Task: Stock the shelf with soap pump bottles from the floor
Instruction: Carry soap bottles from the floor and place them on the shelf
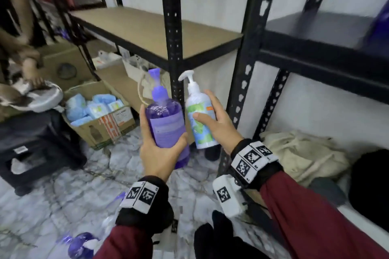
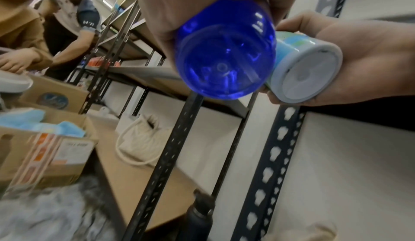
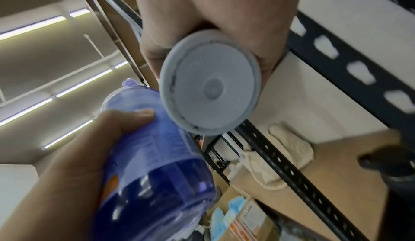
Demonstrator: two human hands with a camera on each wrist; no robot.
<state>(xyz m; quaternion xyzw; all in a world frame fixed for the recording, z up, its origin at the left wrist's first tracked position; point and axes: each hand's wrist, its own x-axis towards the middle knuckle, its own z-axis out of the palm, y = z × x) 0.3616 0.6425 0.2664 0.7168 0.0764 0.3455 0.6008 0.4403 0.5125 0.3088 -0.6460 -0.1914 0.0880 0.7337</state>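
My left hand [image 1: 160, 149] grips a purple pump bottle [image 1: 166, 122] upright, its round blue base [image 2: 224, 58] filling the left wrist view. My right hand [image 1: 214, 120] holds a white pump bottle [image 1: 200, 115] with a green and blue label beside it; its grey base [image 3: 211, 88] faces the right wrist camera. Both bottles hang in the air in front of the black shelf posts [image 1: 248, 65], below the tan shelf board [image 1: 151, 29]. More purple bottles [image 1: 82, 244] lie on the marble floor near my left sleeve.
A cardboard box [image 1: 101, 124] of blue packs stands on the floor at left, with a black stool [image 1: 35, 143] beside it. Another person [image 1: 19, 48] works at far left. A cream bag [image 1: 301, 153] and dark things fill the bottom right shelf. A grey shelf board [image 1: 315, 27] is upper right.
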